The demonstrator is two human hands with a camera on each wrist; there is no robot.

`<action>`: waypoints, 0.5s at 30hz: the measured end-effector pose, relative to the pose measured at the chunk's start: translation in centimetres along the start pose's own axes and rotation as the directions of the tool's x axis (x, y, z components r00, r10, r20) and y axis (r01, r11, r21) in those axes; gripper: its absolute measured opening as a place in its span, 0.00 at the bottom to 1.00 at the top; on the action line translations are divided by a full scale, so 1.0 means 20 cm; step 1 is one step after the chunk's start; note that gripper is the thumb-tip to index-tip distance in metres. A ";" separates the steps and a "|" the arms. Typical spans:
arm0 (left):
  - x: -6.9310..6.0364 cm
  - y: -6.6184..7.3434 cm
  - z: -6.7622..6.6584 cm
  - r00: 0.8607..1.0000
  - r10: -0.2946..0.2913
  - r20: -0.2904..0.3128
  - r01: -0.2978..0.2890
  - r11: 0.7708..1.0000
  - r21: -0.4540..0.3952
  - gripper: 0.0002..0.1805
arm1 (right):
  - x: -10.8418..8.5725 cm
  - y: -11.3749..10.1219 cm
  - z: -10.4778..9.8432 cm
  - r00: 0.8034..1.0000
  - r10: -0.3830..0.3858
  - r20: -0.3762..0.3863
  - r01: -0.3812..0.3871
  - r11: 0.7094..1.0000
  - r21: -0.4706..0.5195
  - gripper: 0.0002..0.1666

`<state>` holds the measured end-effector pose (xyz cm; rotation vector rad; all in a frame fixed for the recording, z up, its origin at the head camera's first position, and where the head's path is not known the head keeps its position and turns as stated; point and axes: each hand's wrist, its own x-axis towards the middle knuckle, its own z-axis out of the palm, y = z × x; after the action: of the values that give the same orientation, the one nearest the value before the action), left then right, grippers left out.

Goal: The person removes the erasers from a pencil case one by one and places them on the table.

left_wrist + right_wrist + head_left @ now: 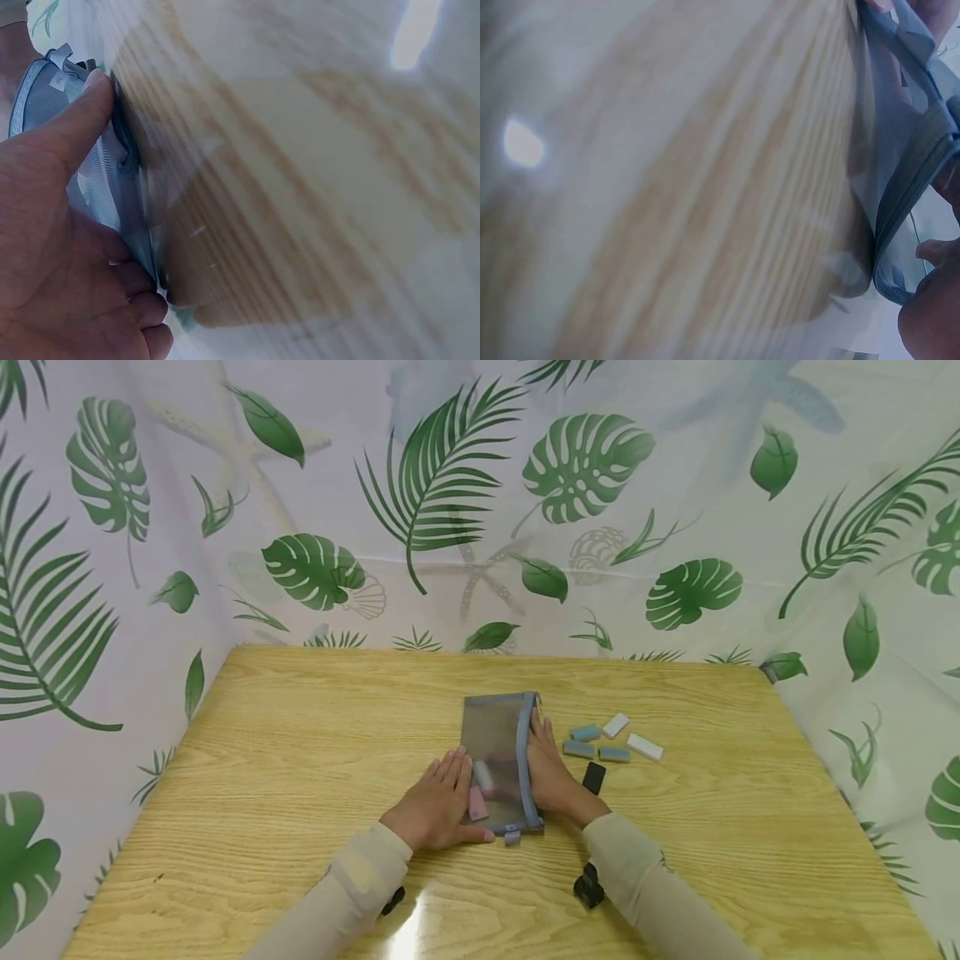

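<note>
A grey-blue mesh zip pouch (495,727) lies on the table between both hands, its banded zip side facing right. Through the mesh show a pink block (477,803) and a whitish, roll-like piece (483,775). My left hand (437,806) rests along the pouch's left edge, fingers extended and thumb at the near corner. On the opposite side, my right hand (553,772) touches the zip band with its fingers extended. The right wrist view shows the pouch's mouth (907,187) gaping beside that hand; part of the right hand is out of that frame.
Right of the pouch lie several small blocks: blue-grey ones (578,749) and white ones (645,747). A black block (594,777) sits beside the right wrist. The wooden table (300,718) ends at a leaf-patterned cloth (450,610) behind and at the sides.
</note>
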<state>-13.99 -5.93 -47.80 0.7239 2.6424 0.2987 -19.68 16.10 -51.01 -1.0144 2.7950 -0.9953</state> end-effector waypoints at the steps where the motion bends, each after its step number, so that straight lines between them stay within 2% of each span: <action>1: 0.00 0.00 0.00 1.000 0.001 0.001 -0.001 1.000 0.001 0.60 | 0.00 0.00 0.00 1.000 0.002 0.000 -0.002 1.000 0.003 0.30; 8: 0.00 0.00 0.00 1.000 0.005 0.000 -0.005 1.000 0.018 0.60 | -0.01 -0.01 -0.03 1.000 0.018 -0.007 -0.018 1.000 -0.006 0.31; 15: 0.00 0.01 -0.01 1.000 -0.003 0.011 0.002 1.000 0.017 0.60 | -0.03 0.00 -0.03 0.998 -0.021 -0.056 0.016 0.996 -0.085 0.16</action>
<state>-13.97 -5.83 -47.58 0.7258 2.6380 0.2704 -19.38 16.91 -50.63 -1.0392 2.9018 -0.9293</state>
